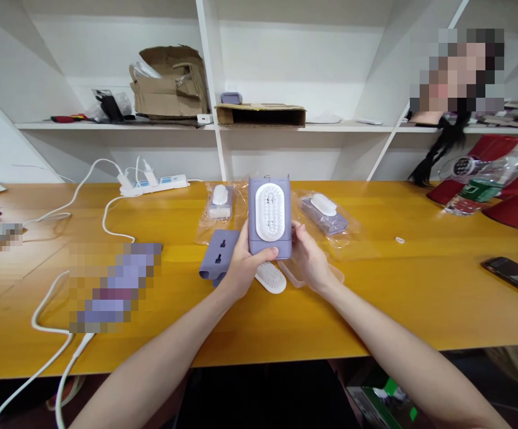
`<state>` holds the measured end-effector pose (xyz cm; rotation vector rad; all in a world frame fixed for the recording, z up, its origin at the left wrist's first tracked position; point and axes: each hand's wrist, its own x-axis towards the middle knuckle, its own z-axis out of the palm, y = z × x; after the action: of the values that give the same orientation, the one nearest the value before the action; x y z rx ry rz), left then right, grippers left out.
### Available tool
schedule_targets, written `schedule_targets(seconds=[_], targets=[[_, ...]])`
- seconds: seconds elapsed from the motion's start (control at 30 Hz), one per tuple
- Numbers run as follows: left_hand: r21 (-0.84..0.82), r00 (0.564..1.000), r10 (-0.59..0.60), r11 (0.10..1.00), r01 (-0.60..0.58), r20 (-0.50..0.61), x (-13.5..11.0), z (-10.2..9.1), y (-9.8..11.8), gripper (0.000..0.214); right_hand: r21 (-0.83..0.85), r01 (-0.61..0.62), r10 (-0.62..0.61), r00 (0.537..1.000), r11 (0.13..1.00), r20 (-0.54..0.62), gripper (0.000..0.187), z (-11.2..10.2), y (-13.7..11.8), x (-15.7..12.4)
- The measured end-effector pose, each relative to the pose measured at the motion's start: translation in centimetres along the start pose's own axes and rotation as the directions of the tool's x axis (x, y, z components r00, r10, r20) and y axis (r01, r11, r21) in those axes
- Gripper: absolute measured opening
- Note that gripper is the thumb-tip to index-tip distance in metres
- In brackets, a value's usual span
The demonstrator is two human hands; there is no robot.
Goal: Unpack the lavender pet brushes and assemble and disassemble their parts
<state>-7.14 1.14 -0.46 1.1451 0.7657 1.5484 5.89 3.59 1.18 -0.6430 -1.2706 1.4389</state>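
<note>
My left hand (pixel 243 262) grips a purple plastic box (pixel 253 208) with a white oval bristled piece (pixel 270 212) on its front, thumb pressed over the lower edge. My right hand (pixel 310 253) curls at the box's right side; some of its fingers are hidden behind it. Just below lies a loose white oval brush piece (pixel 271 279), bristles up. A purple slotted holder (pixel 219 256) rests by my left hand, and a clear plastic frame-like piece (pixel 337 275) lies partly under my right hand. Behind are two bagged purple boxes with white ovals, one left (pixel 226 210), one right (pixel 330 221).
On the left, a phone (pixel 122 286) is wired by a white cable near a power strip (pixel 164 185). A bottle (pixel 473 190), red objects (pixel 515 205) and a dark phone (pixel 515 274) are at right. Cardboard boxes (pixel 169 89) sit on the shelf.
</note>
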Motion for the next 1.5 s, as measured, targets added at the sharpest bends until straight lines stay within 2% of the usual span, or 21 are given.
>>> schedule_targets(seconds=[0.13, 0.43, 0.67, 0.8, 0.87, 1.0, 1.07, 1.13, 1.33, 1.5], targets=[[0.003, 1.000, 0.009, 1.000, -0.009, -0.020, 0.2, 0.0, 0.2, 0.078, 0.021, -0.043, 0.043, 0.999, 0.999, -0.013, 0.036, -0.2, 0.1, -0.1], [0.078, 0.996, 0.085, 0.993, -0.084, 0.002, 0.2, 0.0, -0.1, 0.084, 0.046, -0.001, 0.003, 0.999, 0.999, -0.047, 0.027, 0.1, 0.3, -0.2], [0.039, 0.999, 0.040, 0.998, -0.040, 0.009, 0.0, 0.0, 0.3, 0.079, 0.095, -0.024, 0.026, 0.999, 0.995, -0.021, 0.033, -0.1, 0.4, 0.1], [0.045, 0.992, -0.067, 0.997, 0.062, 0.103, -0.8, 0.8, 0.4, 0.084, 0.174, 0.027, -0.010, 0.995, 0.984, -0.094, 0.053, -0.7, -0.5, 0.8], [0.055, 0.987, -0.081, 0.996, 0.074, 0.140, -1.2, 1.1, 0.5, 0.084, 0.174, 0.007, 0.004, 0.998, 0.985, -0.066, 0.062, -0.8, -1.2, 1.0], [0.058, 0.990, -0.133, 0.990, 0.130, 0.052, -1.5, 1.3, 0.4, 0.066, 0.159, -0.073, 0.069, 0.997, 0.985, 0.029, 0.068, -0.4, -2.0, 1.1], [0.046, 0.981, -0.194, 0.980, 0.195, -0.006, -1.5, 1.3, 0.4, 0.052, 0.154, -0.061, 0.059, 0.998, 0.986, 0.018, 0.068, 0.0, -2.2, 1.2], [0.027, 0.979, -0.204, 0.978, 0.204, -0.026, -1.4, 1.3, 0.3, 0.043, 0.144, -0.029, 0.031, 0.999, 0.989, -0.012, 0.067, 0.3, -2.2, 1.3], [-0.036, 0.987, -0.141, 0.989, 0.144, 0.079, -1.6, 1.1, -0.3, 0.037, 0.141, -0.007, 0.013, 0.999, 0.990, -0.038, 0.064, 0.7, -2.6, 1.9], [-0.005, 0.984, -0.174, 0.985, 0.174, 0.036, -1.4, 0.9, -0.6, 0.038, 0.116, 0.028, -0.024, 0.999, 0.993, -0.035, 0.061, 0.8, -2.4, 2.3]])
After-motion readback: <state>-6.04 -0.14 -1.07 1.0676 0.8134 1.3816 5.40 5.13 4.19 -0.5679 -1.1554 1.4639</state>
